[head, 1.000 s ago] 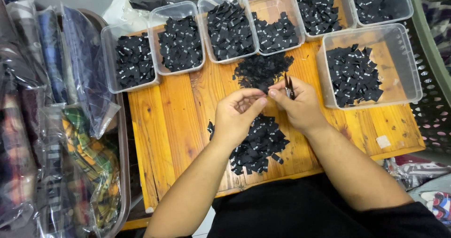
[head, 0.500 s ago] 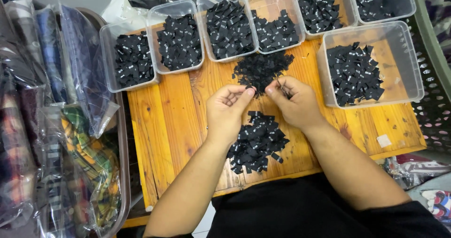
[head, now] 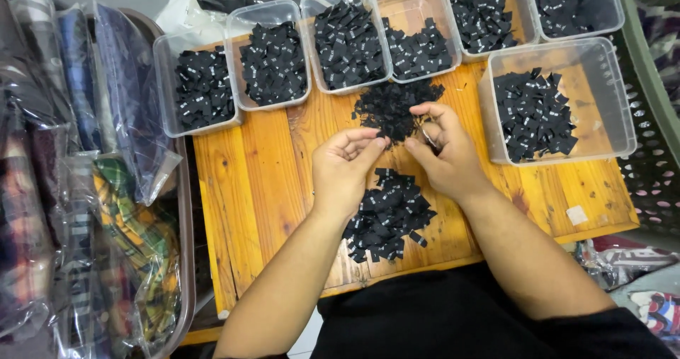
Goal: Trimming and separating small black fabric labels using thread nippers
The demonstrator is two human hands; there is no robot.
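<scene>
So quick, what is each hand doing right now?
Left hand: fingers curled, tips at the upper pile of small black fabric labels; grip unclear.
Right hand: pinched shut; contents unclear.

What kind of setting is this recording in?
Probably a small garment or label-sorting workstation: a wooden table, clear plastic tubs of small black tags, and bagged folded fabrics stacked beside it.

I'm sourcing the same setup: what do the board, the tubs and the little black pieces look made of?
The orange-brown slatted board: varnished wood, with visible grain and knots. The clear rectangular tubs: thin see-through plastic, slightly glossy. The small black pieces: probably woven fabric labels, flat, matte and folded, though too small to be sure.
</scene>
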